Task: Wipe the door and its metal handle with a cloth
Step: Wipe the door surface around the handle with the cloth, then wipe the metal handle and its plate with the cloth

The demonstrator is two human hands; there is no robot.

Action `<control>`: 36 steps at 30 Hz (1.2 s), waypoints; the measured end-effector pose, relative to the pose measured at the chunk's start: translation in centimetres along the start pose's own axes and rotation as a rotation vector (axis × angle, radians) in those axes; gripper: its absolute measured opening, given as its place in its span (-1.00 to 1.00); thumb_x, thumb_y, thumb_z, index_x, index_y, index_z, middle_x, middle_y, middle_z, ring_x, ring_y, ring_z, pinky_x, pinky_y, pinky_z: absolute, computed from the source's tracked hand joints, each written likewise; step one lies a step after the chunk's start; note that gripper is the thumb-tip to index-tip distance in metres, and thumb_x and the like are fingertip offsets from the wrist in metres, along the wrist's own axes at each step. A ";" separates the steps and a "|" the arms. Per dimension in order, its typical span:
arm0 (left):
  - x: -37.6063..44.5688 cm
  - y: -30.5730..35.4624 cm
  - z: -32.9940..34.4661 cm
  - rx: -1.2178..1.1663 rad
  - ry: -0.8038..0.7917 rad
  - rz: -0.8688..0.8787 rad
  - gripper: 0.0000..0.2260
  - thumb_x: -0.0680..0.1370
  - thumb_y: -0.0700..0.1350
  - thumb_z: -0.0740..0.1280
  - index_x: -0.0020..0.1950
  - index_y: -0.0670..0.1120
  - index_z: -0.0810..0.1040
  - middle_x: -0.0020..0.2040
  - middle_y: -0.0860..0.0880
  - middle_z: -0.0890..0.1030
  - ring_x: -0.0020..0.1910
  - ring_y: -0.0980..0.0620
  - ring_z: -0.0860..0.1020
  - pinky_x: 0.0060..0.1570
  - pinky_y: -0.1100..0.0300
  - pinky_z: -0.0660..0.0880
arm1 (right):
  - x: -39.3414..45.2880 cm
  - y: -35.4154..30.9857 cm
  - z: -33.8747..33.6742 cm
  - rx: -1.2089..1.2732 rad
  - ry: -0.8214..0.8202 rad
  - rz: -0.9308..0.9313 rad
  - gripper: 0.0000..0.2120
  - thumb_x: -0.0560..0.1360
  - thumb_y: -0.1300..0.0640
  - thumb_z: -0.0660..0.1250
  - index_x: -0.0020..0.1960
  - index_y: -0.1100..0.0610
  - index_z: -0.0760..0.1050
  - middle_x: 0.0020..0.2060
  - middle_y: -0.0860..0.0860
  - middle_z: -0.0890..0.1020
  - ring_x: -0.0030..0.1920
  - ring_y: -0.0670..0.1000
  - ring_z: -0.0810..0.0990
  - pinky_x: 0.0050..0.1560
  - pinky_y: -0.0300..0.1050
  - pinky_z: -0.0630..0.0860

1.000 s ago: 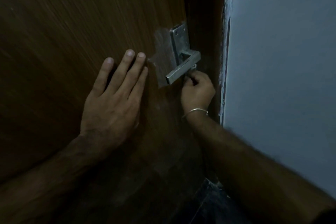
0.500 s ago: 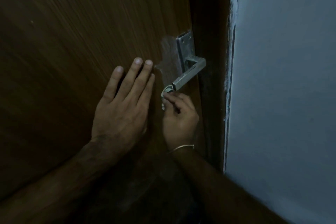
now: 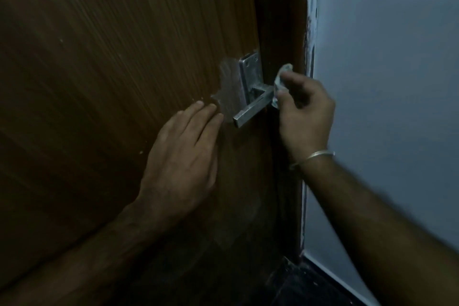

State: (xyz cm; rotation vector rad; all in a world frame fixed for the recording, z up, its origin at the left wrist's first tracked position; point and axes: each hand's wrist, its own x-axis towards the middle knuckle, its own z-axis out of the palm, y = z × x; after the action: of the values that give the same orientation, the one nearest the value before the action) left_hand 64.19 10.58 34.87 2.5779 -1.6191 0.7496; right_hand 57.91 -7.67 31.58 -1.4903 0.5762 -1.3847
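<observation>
A dark brown wooden door fills the left of the view. Its metal lever handle sticks out from a metal plate near the door's right edge. My right hand pinches a small pale cloth and holds it against the handle's right end, near the pivot. A thin metal bangle circles that wrist. My left hand lies flat on the door just left of the handle, fingers straight and together.
A pale grey wall stands right of the dark door frame, with chipped paint along its edge. Dark floor shows at the bottom. A worn pale patch marks the door beside the handle plate.
My right hand has moved with the cloth from below the handle's free end up and right to its pivot end. My left hand has stayed flat on the door.
</observation>
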 end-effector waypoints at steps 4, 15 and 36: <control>1.5 2.0 0.8 -0.606 -0.042 -0.394 -0.59 0.58 -0.03 0.30 0.44 0.10 0.40 0.15 0.23 0.52 -0.02 0.41 0.48 -0.16 0.51 0.38 | 0.6 -1.1 0.1 -0.395 -0.321 -0.160 -0.78 0.51 0.30 0.34 0.06 0.07 0.65 0.04 -0.17 0.48 0.04 -0.22 0.42 0.09 -0.49 0.39; 3.4 3.4 0.2 -1.369 0.002 -0.902 -0.77 0.54 -0.33 0.35 -0.02 -0.02 0.69 -0.15 0.00 0.74 -0.12 0.08 0.71 -0.11 0.18 0.64 | -1.7 -3.6 -0.2 -0.478 -0.640 -0.354 -0.82 0.45 0.25 0.41 0.03 0.12 0.65 0.04 -0.01 0.59 0.02 -0.11 0.51 0.13 -0.24 0.50; -0.6 4.6 0.7 -1.485 -0.279 -1.093 -0.75 0.63 0.03 0.26 0.13 -0.08 0.63 -0.05 -0.07 0.68 -0.02 -0.05 0.64 -0.06 0.08 0.58 | -4.9 -0.1 -4.4 0.367 -0.628 0.546 -0.81 0.42 0.36 0.43 -0.05 0.14 0.66 -0.11 -0.02 0.72 -0.05 -0.04 0.69 -0.09 -0.25 0.60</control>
State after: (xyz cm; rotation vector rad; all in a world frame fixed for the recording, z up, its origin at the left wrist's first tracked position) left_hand 60.37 8.81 32.91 1.7774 -0.1736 -0.6738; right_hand 52.63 -4.93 28.81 -1.2453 0.2708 -0.5169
